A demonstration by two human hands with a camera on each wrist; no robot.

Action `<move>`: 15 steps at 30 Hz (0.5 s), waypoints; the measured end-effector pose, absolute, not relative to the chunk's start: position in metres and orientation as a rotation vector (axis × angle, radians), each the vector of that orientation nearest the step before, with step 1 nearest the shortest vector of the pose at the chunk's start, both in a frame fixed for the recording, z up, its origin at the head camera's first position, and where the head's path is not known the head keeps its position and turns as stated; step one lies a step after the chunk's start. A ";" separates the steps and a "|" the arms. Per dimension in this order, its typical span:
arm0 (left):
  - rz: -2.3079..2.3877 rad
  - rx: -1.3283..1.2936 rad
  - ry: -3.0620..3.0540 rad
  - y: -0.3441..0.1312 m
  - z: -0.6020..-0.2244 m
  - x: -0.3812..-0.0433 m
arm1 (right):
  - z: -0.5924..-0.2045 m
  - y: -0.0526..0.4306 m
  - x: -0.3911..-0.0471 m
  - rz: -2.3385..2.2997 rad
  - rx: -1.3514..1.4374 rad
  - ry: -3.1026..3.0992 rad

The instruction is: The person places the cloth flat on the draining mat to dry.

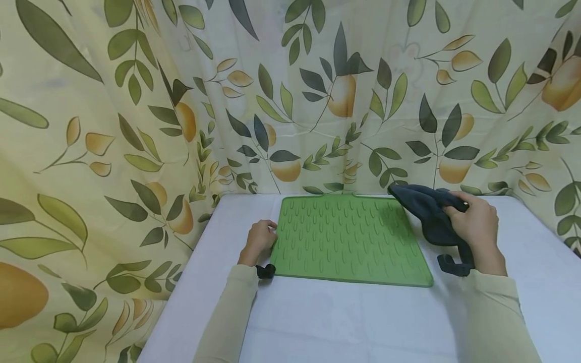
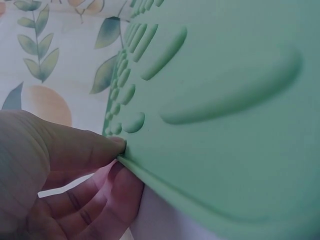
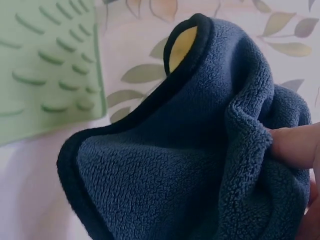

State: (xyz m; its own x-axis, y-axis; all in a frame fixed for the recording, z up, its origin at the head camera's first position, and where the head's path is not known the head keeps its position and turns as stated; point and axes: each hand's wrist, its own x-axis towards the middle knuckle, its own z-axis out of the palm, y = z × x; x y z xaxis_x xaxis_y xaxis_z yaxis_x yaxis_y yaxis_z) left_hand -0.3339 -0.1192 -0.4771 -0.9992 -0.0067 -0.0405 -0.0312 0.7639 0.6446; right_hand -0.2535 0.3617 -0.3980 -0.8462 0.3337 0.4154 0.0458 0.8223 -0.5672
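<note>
A green silicone mat (image 1: 349, 239) with rows of raised oval ridges lies on the table. At its left edge my left hand (image 1: 260, 239) pinches the rim between thumb and fingers; the left wrist view shows the thumb (image 2: 95, 147) on top and the fingers underneath. My right hand (image 1: 478, 227) grips a bunched dark blue cloth (image 1: 428, 214) over the mat's right edge. In the right wrist view the cloth (image 3: 165, 175) looks fluffy with a black bound border, and a bit of yellow shows at one fold. Part of the right hand's grip is hidden by the cloth.
A white cloth covers the table (image 1: 327, 317). Behind and to the left hangs a curtain (image 1: 290, 101) printed with leaves and fruit, close to the table's back edge. Black straps (image 1: 266, 271) sit at both wrists.
</note>
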 end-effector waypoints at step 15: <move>1.080 -0.043 2.893 -0.118 -0.475 -0.334 | -0.389 0.325 -0.257 0.827 -0.063 -2.334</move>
State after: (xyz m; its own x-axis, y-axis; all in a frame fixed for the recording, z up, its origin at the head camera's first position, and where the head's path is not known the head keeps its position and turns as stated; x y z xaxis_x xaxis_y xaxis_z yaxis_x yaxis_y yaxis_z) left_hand -0.3340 -0.1177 -0.4752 -0.9982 -0.0075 -0.0592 -0.0445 0.7552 0.6540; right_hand -0.2571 0.3253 -0.3885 -0.7858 0.2485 0.5663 -0.1634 0.7997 -0.5777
